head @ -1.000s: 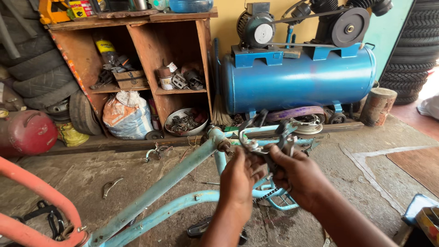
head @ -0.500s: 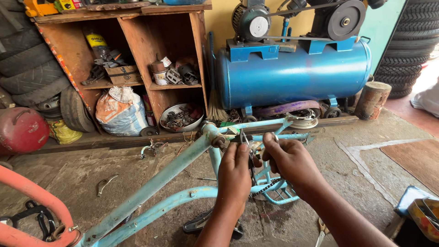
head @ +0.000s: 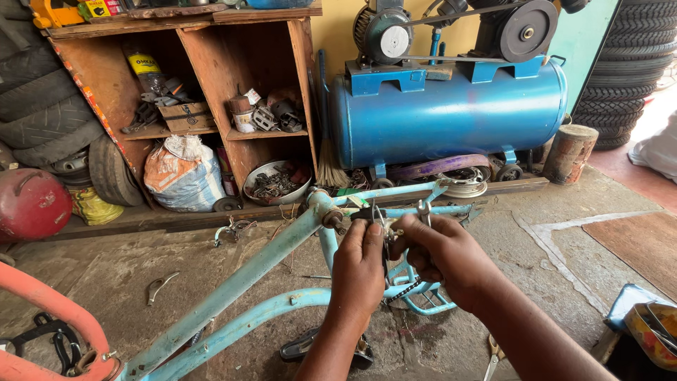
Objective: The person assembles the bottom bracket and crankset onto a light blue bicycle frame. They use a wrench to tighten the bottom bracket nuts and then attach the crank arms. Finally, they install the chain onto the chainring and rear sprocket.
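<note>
We look down on a light blue bicycle frame [head: 233, 296] lying upturned on the concrete floor [head: 550, 254] of a workshop. Both our hands meet at the frame's upper junction, where the tubes come together just right of centre.

Left hand [head: 358, 271]: back of the hand toward us, fingers curled forward over the small metal parts at the junction. We cannot tell exactly what the fingertips pinch, since they are hidden behind the hand; a dark tool tip shows just above the knuckles.

Right hand [head: 441, 254]: closed in a loose fist around a slim metal tool, likely a wrench [head: 423, 210], whose head sticks up above the fingers. This hand sits just right of the left one, nearly touching it.

A bicycle chain [head: 403, 291] hangs between and below the two hands, dropping toward the frame's lower tubes.

Around us:
- A big blue air compressor tank [head: 451, 116] stands behind the frame, with motor and belt wheel on top.
- A wooden shelf [head: 190, 77] to the left holds cans, parts and clutter; a white sack [head: 185, 176] and a bowl of metal bits [head: 276, 183] sit at its foot.
- Stacked tyres [head: 624, 63] at far right, more tyres at far left.
- A red gas cylinder [head: 32, 204] lies at the left edge.
- An orange tube [head: 49, 310] crosses the lower left corner.
- A loose spanner [head: 159, 286] lies on the floor, well apart from the hands.
</note>
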